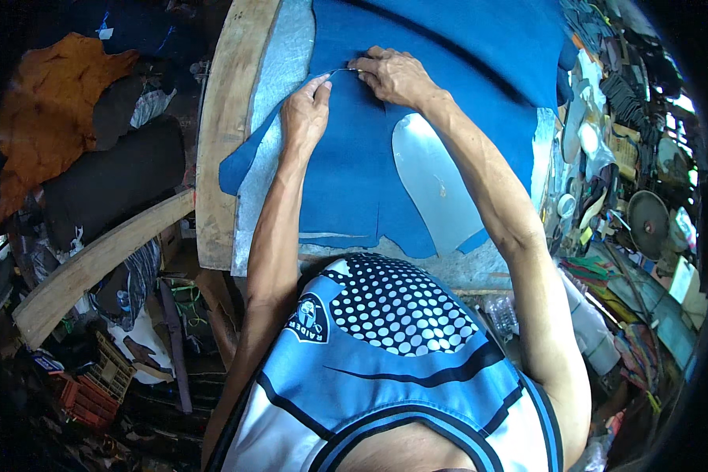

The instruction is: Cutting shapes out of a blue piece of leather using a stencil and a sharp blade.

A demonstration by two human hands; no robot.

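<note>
A large blue sheet that looks like leather [346, 157] lies spread over the worktable, with cut or uneven edges at its near side. My left hand [305, 114] is over the sheet's left part, thumb and forefinger pinched at a thin pale line. To its right, my right hand [395, 76] is closed low over the sheet, its fingertips around something small and thin. The pale line runs between both sets of fingertips; whether it is a blade, a strip or a lifted edge, I cannot tell. A smooth, pale, curved template [433, 177] lies on the sheet below my right forearm.
A pale board [279, 86] lies under the sheet, beside the table's wooden edge [232, 102]. At left are a brown hide [59, 110], a curved wooden beam [106, 263] and a red crate [90, 401]. Piled scraps and a round dark disc [647, 223] crowd the right.
</note>
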